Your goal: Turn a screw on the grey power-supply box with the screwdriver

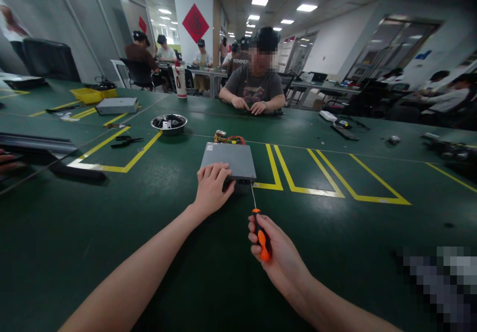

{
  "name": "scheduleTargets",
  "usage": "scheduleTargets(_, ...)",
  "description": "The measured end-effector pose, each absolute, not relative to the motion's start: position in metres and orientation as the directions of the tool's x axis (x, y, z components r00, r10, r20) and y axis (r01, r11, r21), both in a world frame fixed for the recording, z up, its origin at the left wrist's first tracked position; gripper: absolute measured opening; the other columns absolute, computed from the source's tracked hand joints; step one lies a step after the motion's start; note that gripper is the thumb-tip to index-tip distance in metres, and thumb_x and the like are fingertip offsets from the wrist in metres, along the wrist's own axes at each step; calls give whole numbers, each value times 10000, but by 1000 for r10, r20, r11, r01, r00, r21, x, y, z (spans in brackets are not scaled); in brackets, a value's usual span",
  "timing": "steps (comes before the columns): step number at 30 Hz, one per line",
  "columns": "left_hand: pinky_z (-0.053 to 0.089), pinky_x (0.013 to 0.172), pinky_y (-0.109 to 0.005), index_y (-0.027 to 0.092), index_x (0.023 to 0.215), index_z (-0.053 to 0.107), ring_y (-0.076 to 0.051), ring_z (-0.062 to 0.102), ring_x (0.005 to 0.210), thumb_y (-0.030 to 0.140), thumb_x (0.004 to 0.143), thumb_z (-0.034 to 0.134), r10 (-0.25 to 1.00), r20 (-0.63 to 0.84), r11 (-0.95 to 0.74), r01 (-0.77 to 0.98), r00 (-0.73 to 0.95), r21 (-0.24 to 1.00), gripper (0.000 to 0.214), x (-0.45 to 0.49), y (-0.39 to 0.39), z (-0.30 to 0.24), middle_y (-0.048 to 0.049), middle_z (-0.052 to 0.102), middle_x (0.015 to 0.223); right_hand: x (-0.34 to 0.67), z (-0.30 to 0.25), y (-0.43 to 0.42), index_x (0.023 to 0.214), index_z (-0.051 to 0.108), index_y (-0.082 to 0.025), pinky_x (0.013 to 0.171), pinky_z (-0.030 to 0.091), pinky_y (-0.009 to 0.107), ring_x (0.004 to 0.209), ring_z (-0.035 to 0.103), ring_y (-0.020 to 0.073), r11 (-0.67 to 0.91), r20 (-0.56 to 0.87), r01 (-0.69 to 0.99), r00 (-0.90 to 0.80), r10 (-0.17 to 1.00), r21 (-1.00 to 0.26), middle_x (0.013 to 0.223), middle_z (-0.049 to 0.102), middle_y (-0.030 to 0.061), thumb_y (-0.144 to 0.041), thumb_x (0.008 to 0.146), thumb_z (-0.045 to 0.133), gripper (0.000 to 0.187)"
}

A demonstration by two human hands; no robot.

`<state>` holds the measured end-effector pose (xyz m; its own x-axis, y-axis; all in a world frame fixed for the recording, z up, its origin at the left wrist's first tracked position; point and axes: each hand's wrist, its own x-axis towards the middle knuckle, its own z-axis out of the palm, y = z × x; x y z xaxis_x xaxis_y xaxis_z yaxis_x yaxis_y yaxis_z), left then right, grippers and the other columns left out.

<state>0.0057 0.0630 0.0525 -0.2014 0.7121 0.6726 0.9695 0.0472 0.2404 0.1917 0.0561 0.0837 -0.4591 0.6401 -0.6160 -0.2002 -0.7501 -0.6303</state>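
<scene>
A dark green table filled most of the view, marked with yellow tape outlines. Across it sat a person in a grey T-shirt, both forearms resting at the far edge. The flat grey metal box lay on the table in front of the wearer, just left of the outlines on the right side. Farther off to the left stood a yellow tray, and nearer the box, a steel bowl with dark and white pieces inside. The left hand steadied the box, its fingers bent over the top and its thumb against the near side, clamped on that edge. The right hand had its fingers closed around the orange and black handle of a screwdriver, whose shaft pointed up to the box's near right corner; whether the tip met a screw could not be told. Coloured wires came out behind the box, and a small white label marked its top.
</scene>
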Motion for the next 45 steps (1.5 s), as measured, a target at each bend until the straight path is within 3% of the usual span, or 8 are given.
scheduleTargets(5, 290, 890, -414, 228, 949, 530, -235, 470, 1091, 274, 791, 543, 713, 672, 47, 970, -201, 240, 166, 6, 63, 53, -48, 577, 1139, 190, 80, 58, 951, 589, -148, 382, 305, 137, 506, 452, 53, -772, -646, -198, -446, 620, -604, 670, 524, 2, -305, 846, 485, 216)
scheduleTargets(11, 288, 889, -412, 226, 953, 520, -231, 470, 1094, 276, 792, 543, 714, 672, 48, 971, -196, 232, 170, 6, 63, 53, -44, 577, 1141, 189, 77, 60, 758, 524, -164, 346, 216, 121, 473, 419, 32, -719, -577, -235, -460, 675, -654, 672, 523, -21, -218, 734, 625, 117)
scheduleTargets(17, 295, 889, -407, 224, 946, 521, -227, 474, 1090, 270, 793, 544, 712, 673, 51, 971, -199, 233, 162, 6, 64, 53, -45, 577, 1134, 192, 80, 57, 793, 561, -163, 409, 322, 135, 524, 456, 44, -713, -587, -213, -438, 681, -668, 686, 525, -17, -264, 781, 588, 106)
scheduleTargets(20, 297, 888, -412, 227, 944, 527, -234, 474, 1085, 265, 789, 544, 710, 672, 56, 969, -209, 242, 161, 6, 64, 54, -50, 577, 1138, 193, 81, 56, 860, 601, -155, 442, 372, 159, 542, 473, 61, -742, -631, -173, -423, 650, -648, 683, 527, 0, -336, 825, 527, 199)
scheduleTargets(24, 295, 889, -417, 227, 947, 528, -237, 470, 1090, 271, 796, 534, 713, 671, 49, 968, -205, 244, 158, 5, 64, 53, -53, 574, 1139, 194, 80, 59, 869, 609, -156, 385, 306, 143, 518, 444, 53, -732, -620, -206, -413, 667, -650, 684, 522, 4, -338, 824, 523, 206)
scheduleTargets(30, 292, 893, -414, 228, 956, 524, -231, 469, 1093, 263, 788, 543, 714, 669, 43, 967, -205, 250, 172, 5, 64, 52, -44, 571, 1138, 194, 80, 61, 671, 540, -153, 351, 244, 125, 498, 407, 37, -682, -554, -240, -429, 713, -691, 659, 497, -20, -228, 687, 673, 154)
scheduleTargets(40, 299, 882, -421, 228, 957, 533, -243, 472, 1082, 255, 779, 548, 713, 672, 39, 968, -200, 246, 181, 6, 63, 54, -59, 576, 1134, 192, 78, 61, 850, 609, -136, 370, 278, 129, 498, 428, 42, -737, -619, -225, -421, 663, -637, 655, 511, -5, -311, 781, 577, 191)
scheduleTargets(45, 301, 882, -420, 225, 963, 535, -244, 471, 1085, 251, 784, 540, 711, 673, 40, 968, -202, 248, 181, 5, 63, 54, -64, 582, 1128, 192, 78, 60, 794, 581, -156, 352, 246, 126, 497, 417, 39, -698, -567, -260, -431, 702, -667, 680, 519, -8, -274, 701, 662, 171)
